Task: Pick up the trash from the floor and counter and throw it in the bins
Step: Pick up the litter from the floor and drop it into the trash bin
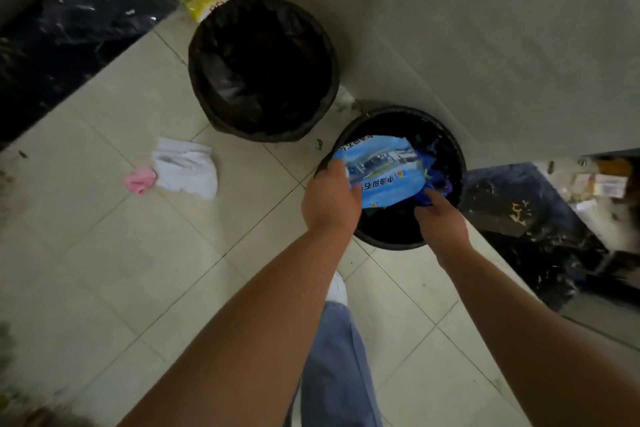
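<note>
Beside the larger bin [263, 69], over the smaller bin [398, 177], the left hand [330, 199] and right hand [440, 218] each clutched an end of a blue wrapper [381, 172], fingers curled beneath it and hidden, while a white cloth [187, 168] lay on the floor [121, 270].

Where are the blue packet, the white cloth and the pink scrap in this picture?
blue packet [381, 172]: head view, middle of its printed face.
white cloth [187, 168]: head view, centre of the crumpled cloth on the floor.
pink scrap [140, 178]: head view, middle of the scrap beside the cloth.
</note>
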